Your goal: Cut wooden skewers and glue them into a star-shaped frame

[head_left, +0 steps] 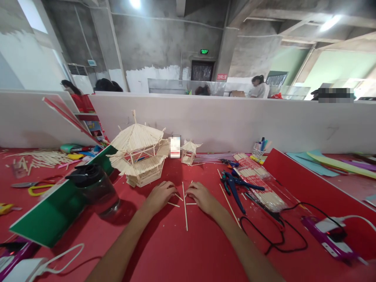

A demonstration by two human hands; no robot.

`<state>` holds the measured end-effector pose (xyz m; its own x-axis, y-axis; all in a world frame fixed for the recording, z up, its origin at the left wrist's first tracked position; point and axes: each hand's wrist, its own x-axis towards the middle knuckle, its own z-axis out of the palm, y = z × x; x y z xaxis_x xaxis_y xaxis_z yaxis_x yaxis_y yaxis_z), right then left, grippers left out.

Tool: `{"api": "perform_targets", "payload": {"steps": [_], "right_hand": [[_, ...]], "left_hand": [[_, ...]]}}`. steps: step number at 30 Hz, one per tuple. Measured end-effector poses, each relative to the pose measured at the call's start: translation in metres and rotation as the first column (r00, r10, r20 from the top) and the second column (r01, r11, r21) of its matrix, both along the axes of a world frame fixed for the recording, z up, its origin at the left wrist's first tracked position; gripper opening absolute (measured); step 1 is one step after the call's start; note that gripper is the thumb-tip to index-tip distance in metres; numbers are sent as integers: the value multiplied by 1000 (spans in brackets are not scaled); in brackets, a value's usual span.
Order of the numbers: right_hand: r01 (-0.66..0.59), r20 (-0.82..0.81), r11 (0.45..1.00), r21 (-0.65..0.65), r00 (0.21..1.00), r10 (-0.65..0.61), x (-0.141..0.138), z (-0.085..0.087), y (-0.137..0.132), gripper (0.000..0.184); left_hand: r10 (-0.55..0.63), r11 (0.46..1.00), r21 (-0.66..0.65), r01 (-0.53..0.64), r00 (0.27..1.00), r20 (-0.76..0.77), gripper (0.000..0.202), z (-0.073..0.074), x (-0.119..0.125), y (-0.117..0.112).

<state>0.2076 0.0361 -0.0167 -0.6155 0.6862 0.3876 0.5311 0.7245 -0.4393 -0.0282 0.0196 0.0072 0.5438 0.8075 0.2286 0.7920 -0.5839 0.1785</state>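
Note:
My left hand (162, 194) rests on the red table with its fingers bent together around the end of a short wooden stick (178, 197). Facing it, my right hand (202, 196) has thumb and fingers closed on another small stick, mostly hidden. Between both hands a long thin stick (185, 213) lies lengthwise. Short sticks lie on either side of it, one (174, 204) by my left hand and one (191, 203) under my right. Behind my left hand stands a large stick-built pavilion (136, 139); a small pavilion (188, 153) stands farther back.
A dark water bottle (101, 196) and a green board (53, 219) stand left. Scissors (44, 187) and loose sticks (47, 159) lie beyond. To the right are blue-handled pliers (235, 192), bagged sticks (264, 188), a black cable (276, 248) and a purple power strip (329, 243).

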Motion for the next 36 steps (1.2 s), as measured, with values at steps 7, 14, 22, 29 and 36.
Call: {"api": "perform_targets", "payload": {"steps": [7, 14, 22, 29, 36], "right_hand": [[27, 95, 1000, 1, 995, -27, -4, 3, -2, 24], [64, 120, 998, -8, 991, -63, -7, 6, -6, 21], [58, 109, 987, -153, 993, -42, 12, 32, -19, 11], [56, 227, 982, -182, 974, -14, 19, 31, -24, 12], [111, 224, 977, -181, 972, -69, 11, 33, -28, 9]], "left_hand": [[-26, 999, -44, 21, 995, -98, 24, 0, 10, -2], [16, 999, -34, -20, 993, -119, 23, -1, 15, -2], [-65, 978, -199, 69, 998, 26, 14, 22, 2, -16], [-70, 953, -292, 86, 996, 63, 10, 18, -2, -18], [39, 947, -322, -18, 998, 59, 11, 11, 17, -23]]}}
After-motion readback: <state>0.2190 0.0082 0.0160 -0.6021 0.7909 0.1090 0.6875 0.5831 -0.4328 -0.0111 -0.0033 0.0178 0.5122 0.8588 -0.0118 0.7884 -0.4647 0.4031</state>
